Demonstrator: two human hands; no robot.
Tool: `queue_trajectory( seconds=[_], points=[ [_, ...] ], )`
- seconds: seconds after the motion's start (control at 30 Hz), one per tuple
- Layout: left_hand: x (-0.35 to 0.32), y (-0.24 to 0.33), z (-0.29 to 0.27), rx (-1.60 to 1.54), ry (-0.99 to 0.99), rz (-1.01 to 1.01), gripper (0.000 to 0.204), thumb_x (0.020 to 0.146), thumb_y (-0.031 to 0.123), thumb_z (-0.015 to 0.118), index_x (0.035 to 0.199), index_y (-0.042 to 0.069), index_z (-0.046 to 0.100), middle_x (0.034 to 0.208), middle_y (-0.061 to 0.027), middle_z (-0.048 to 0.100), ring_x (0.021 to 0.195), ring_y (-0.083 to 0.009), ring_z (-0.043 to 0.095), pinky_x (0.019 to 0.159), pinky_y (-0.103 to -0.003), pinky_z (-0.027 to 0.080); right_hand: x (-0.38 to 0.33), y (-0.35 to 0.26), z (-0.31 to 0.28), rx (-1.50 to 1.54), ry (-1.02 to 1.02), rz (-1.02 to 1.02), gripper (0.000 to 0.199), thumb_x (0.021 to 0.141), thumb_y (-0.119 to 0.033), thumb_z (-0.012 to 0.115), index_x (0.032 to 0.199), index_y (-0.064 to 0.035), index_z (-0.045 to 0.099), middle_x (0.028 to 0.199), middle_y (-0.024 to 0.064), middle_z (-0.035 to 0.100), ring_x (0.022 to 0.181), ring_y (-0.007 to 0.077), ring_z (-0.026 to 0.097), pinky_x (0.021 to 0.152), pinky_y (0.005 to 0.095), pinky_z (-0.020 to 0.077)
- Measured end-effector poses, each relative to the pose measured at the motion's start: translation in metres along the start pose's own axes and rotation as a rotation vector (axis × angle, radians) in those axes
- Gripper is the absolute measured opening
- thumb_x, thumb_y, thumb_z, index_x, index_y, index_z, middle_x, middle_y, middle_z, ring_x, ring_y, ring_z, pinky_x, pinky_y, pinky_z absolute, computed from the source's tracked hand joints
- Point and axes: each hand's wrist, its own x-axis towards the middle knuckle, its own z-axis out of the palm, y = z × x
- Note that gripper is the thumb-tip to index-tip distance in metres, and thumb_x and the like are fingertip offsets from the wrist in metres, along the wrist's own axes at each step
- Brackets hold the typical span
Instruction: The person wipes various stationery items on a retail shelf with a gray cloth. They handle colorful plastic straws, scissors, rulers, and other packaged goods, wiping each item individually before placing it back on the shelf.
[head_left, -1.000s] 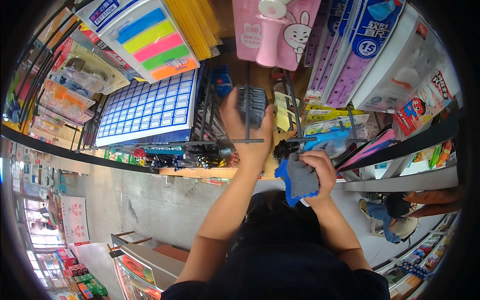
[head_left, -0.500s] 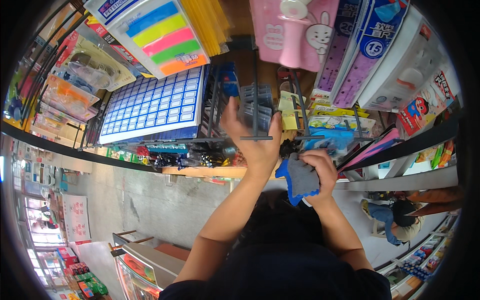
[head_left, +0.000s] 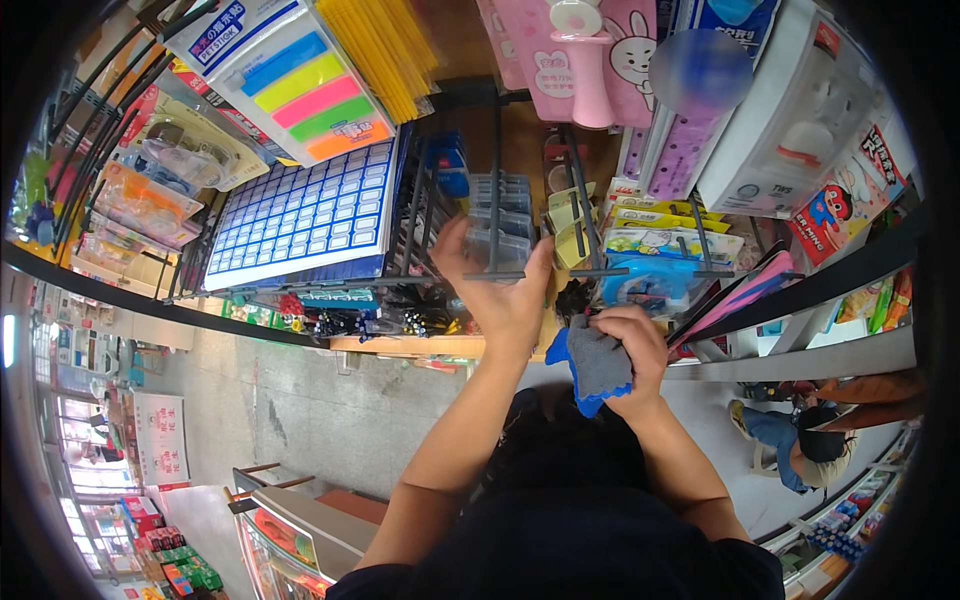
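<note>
My left hand (head_left: 497,305) reaches up to a wire hook, thumb and fingers on opposite sides of the front clear plastic case (head_left: 500,248). More such cases hang behind it on the same hook. My right hand (head_left: 638,350) is closed around a bunched grey cloth (head_left: 598,362) with a blue scalloped edge, held just below the rack's front. To the right of my left hand hang small yellowish packs (head_left: 570,245). Light blue packs (head_left: 650,283) hang above my right hand.
Blue-and-white label sheets (head_left: 305,215), coloured index flags (head_left: 310,95) and a pink rabbit card (head_left: 600,70) hang around the hooks. A dark rack rail (head_left: 110,283) curves across. A glass display case (head_left: 290,535) stands lower left; a seated person (head_left: 800,450) is at right.
The hanging goods sit slightly lower and to the left in view. My left hand shifts a little left and down, still around the clear cases. The right hand keeps the cloth and moves slightly.
</note>
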Motion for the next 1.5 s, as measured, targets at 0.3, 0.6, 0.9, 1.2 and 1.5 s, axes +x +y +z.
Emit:
queue_trajectory(
  seconds=[0.3, 0.6, 0.9, 1.2, 1.5],
  points=[
    [0.020, 0.025, 0.018, 0.257, 0.027, 0.086, 0.069, 0.076, 0.006, 0.075, 0.135, -0.003, 0.040, 0.125, -0.0183, 0.041, 0.115, -0.0309, 0.047, 0.102, -0.040, 0.036, -0.004, 0.001, -0.001, 0.050, -0.056, -0.003, 0.034, 0.065, -0.010, 0.075, 0.095, 0.0010, 0.064, 0.094, 0.0161, 0.064, 0.081, 0.0302, 0.064, 0.070, 0.0348, 0.0514],
    [-0.021, 0.014, -0.015, 0.360, 0.045, 0.143, 0.073, 0.080, 0.016, 0.073, 0.139, -0.005, 0.035, 0.136, -0.0238, 0.037, 0.125, -0.0366, 0.040, 0.107, -0.043, 0.029, -0.004, 0.007, -0.008, 0.116, -0.176, -0.021, 0.036, 0.064, -0.010, 0.076, 0.096, 0.0010, 0.063, 0.094, 0.0157, 0.064, 0.081, 0.0301, 0.063, 0.071, 0.0346, 0.0508],
    [-0.034, -0.006, -0.074, 0.249, 0.011, -0.170, 0.048, 0.090, 0.009, 0.063, 0.134, 0.000, 0.047, 0.134, -0.0121, 0.047, 0.127, -0.0238, 0.046, 0.104, -0.040, 0.038, 0.008, -0.002, 0.012, 0.121, -0.241, -0.032, 0.035, 0.065, -0.010, 0.076, 0.096, 0.0005, 0.064, 0.094, 0.0147, 0.063, 0.082, 0.0296, 0.064, 0.071, 0.0340, 0.0508],
    [0.023, -0.013, -0.080, 0.048, -0.452, -0.089, 0.046, 0.099, 0.021, 0.049, 0.137, -0.005, 0.048, 0.144, -0.0211, 0.047, 0.129, -0.0302, 0.047, 0.109, -0.038, 0.029, 0.014, -0.029, 0.069, 0.076, -0.087, -0.024, 0.033, 0.066, -0.013, 0.076, 0.095, 0.0000, 0.064, 0.091, 0.0143, 0.063, 0.079, 0.0302, 0.064, 0.069, 0.0342, 0.0511],
    [0.049, -0.054, -0.099, -0.032, -0.440, -0.269, 0.045, 0.094, 0.006, 0.052, 0.138, 0.001, 0.046, 0.133, -0.0127, 0.055, 0.122, -0.0220, 0.051, 0.100, -0.033, 0.041, -0.002, -0.045, 0.097, -0.056, 0.112, 0.079, 0.034, 0.066, -0.014, 0.076, 0.094, 0.0001, 0.064, 0.091, 0.0150, 0.064, 0.079, 0.0307, 0.064, 0.069, 0.0345, 0.0510]
  ],
)
